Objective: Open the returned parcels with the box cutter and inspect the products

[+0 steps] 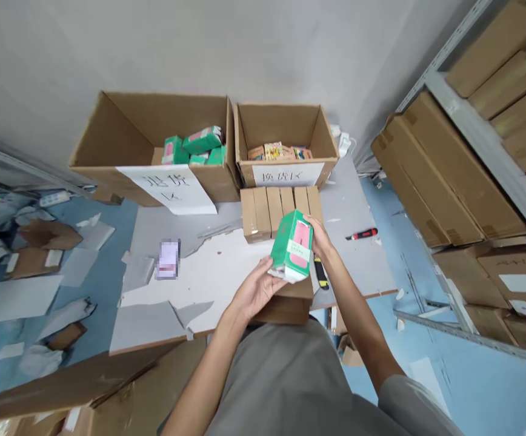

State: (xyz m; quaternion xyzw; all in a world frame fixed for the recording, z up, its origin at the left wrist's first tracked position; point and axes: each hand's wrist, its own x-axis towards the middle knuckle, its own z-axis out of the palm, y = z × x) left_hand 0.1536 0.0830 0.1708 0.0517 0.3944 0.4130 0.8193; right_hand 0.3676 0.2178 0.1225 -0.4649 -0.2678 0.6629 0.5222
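Observation:
A green box with a pink panel (292, 245) is held tilted in front of me, its lower end white and crumpled. My left hand (258, 287) grips it at the lower left corner. At its upper right edge, my right hand (320, 239) has its fingers wrapped round, partly hidden behind it. Below the green box is an open brown carton (283, 310) at the table's front edge. Behind it, several small brown boxes (263, 209) stand in a row. A yellow-and-black utility knife (321, 274) lies beside my right wrist.
A large carton (94, 154) with green boxes and a smaller carton (285, 115) with colourful packs stand at the back, both labelled. A phone (168, 259) lies left on the worn table (217, 266); a red-and-black knife (362, 234) lies right. Shelving (494, 136) with cartons flanks the right.

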